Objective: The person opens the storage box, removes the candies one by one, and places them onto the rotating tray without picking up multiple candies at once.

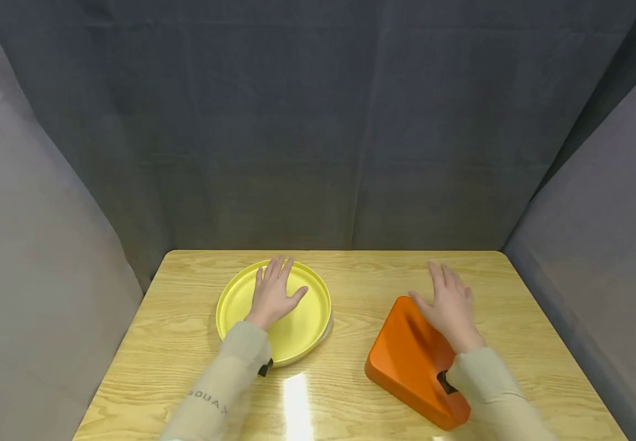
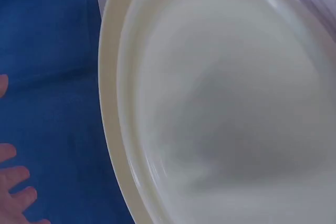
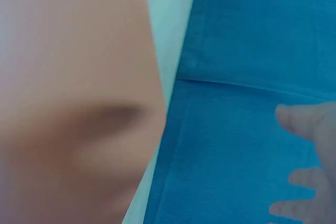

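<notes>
We see both hands flat, fingers straight, gripping nothing: left hand (image 1: 271,295) rests in the yellow plate (image 1: 235,300), right hand (image 1: 450,306) lies on the far corner of the orange wedge block (image 1: 406,361). Plate sits left-centre on the wooden table (image 1: 351,275), round, shallow, rimmed. Wedge lies well apart to the right, long axis slanting toward the near right edge, glossy.

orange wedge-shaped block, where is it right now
In the head view the orange block lies on the right half of the wooden table, near its front edge, right of the yellow plate. The right hand hovers spread over its far corner.
</notes>
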The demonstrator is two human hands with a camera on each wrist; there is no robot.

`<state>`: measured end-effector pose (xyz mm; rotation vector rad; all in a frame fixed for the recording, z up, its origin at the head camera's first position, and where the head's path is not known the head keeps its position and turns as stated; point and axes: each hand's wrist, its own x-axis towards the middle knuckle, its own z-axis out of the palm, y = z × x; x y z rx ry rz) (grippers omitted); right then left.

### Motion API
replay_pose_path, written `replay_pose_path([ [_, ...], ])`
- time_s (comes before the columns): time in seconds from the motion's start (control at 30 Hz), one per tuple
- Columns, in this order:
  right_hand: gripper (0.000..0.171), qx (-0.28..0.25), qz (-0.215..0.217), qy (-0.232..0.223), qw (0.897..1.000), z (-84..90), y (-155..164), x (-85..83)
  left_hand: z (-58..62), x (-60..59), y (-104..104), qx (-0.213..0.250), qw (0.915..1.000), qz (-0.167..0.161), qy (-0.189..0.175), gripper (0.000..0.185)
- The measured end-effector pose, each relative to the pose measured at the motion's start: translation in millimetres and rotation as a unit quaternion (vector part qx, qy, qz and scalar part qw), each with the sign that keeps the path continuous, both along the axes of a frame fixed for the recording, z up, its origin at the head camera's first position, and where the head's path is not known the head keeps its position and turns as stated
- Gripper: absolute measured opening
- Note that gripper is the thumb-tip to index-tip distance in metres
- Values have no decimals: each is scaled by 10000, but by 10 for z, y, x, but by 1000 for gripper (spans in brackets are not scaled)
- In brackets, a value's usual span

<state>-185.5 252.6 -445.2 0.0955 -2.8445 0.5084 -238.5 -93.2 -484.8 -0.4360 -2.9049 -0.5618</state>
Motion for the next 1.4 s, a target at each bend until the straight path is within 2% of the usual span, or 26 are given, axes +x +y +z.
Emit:
replay_pose_path([
  [0.17,71,-273,2,676,9973,29,28,240,28,77,193,534,9976,-408,172,69],
  [0.33,66,-688,-272,882,9934,-20,54,517,29,203,420,1041,9920,-712,104,65],
  [0.47,60,-1161,-718,1070,9848,-126,65,734,5,336,594,1386,9856,-960,-143,64],
  [0.57,58,-1556,-1140,1096,9751,-213,67,885,-30,436,715,1740,9761,-1168,-568,63],
  [0.7,56,-1974,-1791,920,9594,-327,79,1076,-119,534,873,1967,9628,-1459,-1140,60],
  [0.8,54,-2159,-2137,843,9490,-434,103,1181,-217,587,974,2005,9561,-1597,-1417,58],
  [0.9,50,-2327,-2352,887,9395,-569,110,1255,-328,625,1054,2085,9533,-1589,-1500,56],
  [1.0,46,-2440,-2607,974,9290,-720,87,1315,-437,656,1133,2311,9466,-1585,-1597,53],
  [1.13,47,-2898,-3059,548,9052,-876,15,1391,-533,702,1227,2705,9302,-1587,-1907,51],
  [1.27,54,-3658,-3383,-172,8668,-972,-72,1462,-573,743,1295,2979,9185,-1533,-2102,49],
  [1.33,54,-3858,-3436,-288,8558,-1005,-105,1487,-584,758,1327,3090,9145,-1507,-2133,47],
  [1.4,55,-3963,-3436,-347,8507,-1029,-123,1510,-591,773,1353,3219,9077,-1498,-2235,45],
])
